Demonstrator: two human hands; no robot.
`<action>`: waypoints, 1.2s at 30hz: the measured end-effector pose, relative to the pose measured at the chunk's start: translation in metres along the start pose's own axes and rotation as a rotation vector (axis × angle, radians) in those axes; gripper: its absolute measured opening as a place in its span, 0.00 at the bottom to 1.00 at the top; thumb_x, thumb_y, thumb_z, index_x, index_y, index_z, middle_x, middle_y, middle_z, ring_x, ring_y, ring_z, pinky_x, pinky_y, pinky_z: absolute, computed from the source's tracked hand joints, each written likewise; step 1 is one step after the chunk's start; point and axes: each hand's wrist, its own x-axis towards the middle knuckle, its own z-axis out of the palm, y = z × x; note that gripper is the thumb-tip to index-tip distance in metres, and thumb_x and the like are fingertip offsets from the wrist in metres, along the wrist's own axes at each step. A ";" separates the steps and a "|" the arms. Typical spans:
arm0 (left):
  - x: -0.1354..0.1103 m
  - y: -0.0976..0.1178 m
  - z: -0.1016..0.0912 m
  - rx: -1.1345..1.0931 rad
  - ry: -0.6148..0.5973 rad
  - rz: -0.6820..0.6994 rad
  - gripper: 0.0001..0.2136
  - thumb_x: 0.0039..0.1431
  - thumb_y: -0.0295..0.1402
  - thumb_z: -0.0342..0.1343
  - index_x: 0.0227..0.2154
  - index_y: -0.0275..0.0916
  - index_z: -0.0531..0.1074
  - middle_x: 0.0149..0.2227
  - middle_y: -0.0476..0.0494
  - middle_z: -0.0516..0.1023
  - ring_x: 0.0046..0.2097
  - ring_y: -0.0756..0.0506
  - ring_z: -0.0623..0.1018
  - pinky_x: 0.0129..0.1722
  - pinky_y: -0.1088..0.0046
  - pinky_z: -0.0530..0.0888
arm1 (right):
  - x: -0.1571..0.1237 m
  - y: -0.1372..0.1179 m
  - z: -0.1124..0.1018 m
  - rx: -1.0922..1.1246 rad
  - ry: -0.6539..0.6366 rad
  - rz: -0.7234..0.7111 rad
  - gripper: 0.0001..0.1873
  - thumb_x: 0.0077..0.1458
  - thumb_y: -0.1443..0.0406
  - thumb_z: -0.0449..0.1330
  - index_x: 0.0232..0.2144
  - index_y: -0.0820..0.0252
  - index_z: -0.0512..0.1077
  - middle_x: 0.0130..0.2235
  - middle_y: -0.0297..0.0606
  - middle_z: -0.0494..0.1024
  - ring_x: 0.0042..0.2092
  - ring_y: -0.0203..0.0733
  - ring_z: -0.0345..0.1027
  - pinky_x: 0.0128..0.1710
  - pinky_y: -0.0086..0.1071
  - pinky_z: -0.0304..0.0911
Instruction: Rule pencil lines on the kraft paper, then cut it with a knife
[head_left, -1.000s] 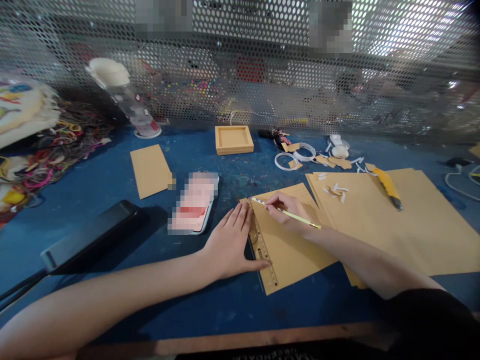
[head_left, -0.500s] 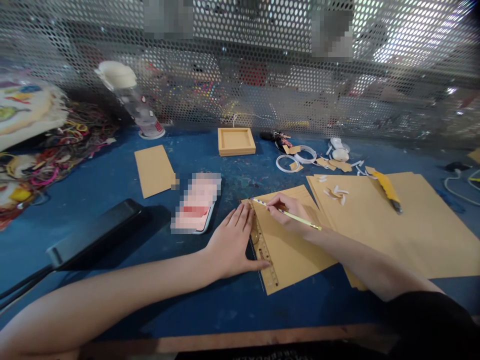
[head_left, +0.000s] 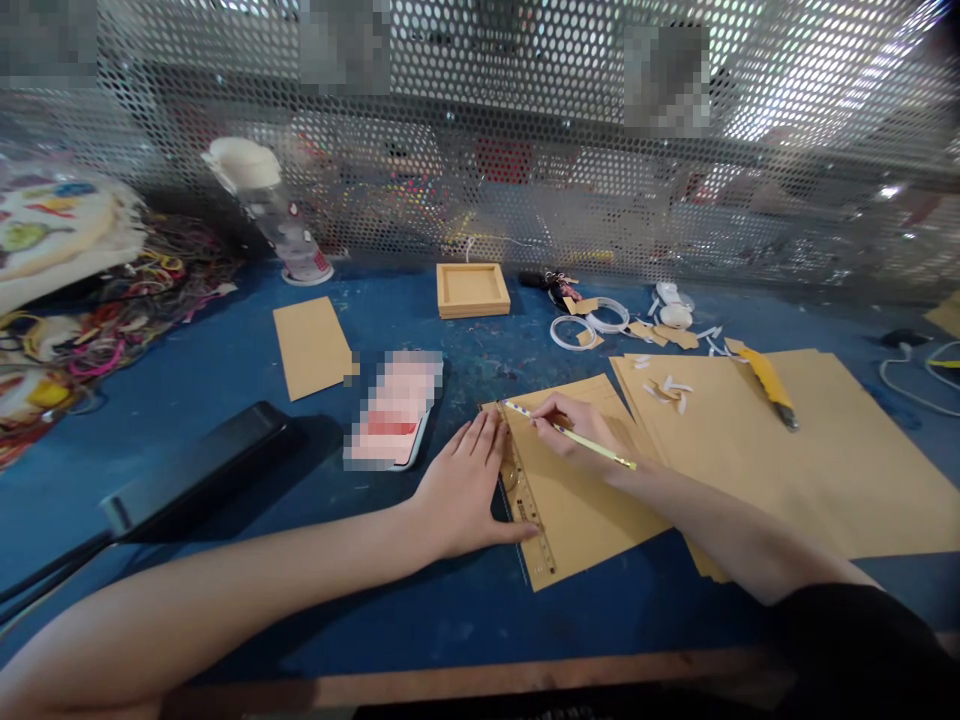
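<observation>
My left hand [head_left: 469, 485] lies flat with its fingers out, pressing a clear ruler [head_left: 526, 512] along the left edge of a brown cardboard sheet [head_left: 581, 510]. Its thumb rests across the ruler's lower part. A pale yellow pencil [head_left: 596, 446] is pinched in my right hand [head_left: 574, 425], slanting so that its tip is near the ruler's top end. The heel of that hand leans on the sheet. Whether the tip touches the cardboard, I cannot tell.
Larger cardboard sheets [head_left: 832, 470] lie at right, with a yellow utility knife [head_left: 766, 385] on them. A phone [head_left: 394, 410], a small cardboard piece [head_left: 311, 347] and a black power strip [head_left: 202, 465] lie left. Behind are a shallow cardboard box [head_left: 472, 308], white rings [head_left: 574, 333] and a plastic cup [head_left: 296, 245].
The view has shifted slightly, so the background sits a little lower. Both hands, the ruler and the pencil keep nearly the same places on the sheet.
</observation>
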 end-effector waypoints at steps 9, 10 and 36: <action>0.001 0.004 -0.006 0.049 -0.073 -0.019 0.58 0.48 0.69 0.45 0.65 0.17 0.45 0.67 0.22 0.39 0.68 0.30 0.44 0.66 0.54 0.47 | -0.016 -0.015 -0.005 -0.148 -0.040 -0.099 0.03 0.52 0.69 0.57 0.31 0.59 0.70 0.31 0.34 0.74 0.33 0.39 0.68 0.36 0.32 0.61; 0.001 0.005 -0.006 0.053 -0.073 -0.020 0.59 0.48 0.69 0.45 0.65 0.17 0.46 0.67 0.22 0.40 0.68 0.30 0.44 0.65 0.54 0.48 | -0.019 -0.018 -0.007 -0.165 -0.044 -0.116 0.03 0.52 0.70 0.57 0.31 0.58 0.70 0.31 0.34 0.74 0.33 0.39 0.67 0.35 0.32 0.61; 0.000 0.002 -0.002 0.130 -0.040 -0.019 0.58 0.49 0.71 0.40 0.65 0.18 0.48 0.67 0.22 0.41 0.69 0.32 0.45 0.66 0.57 0.47 | -0.129 -0.071 -0.035 -0.290 -0.354 -0.273 0.13 0.48 0.78 0.53 0.34 0.59 0.67 0.31 0.37 0.74 0.33 0.38 0.68 0.35 0.29 0.63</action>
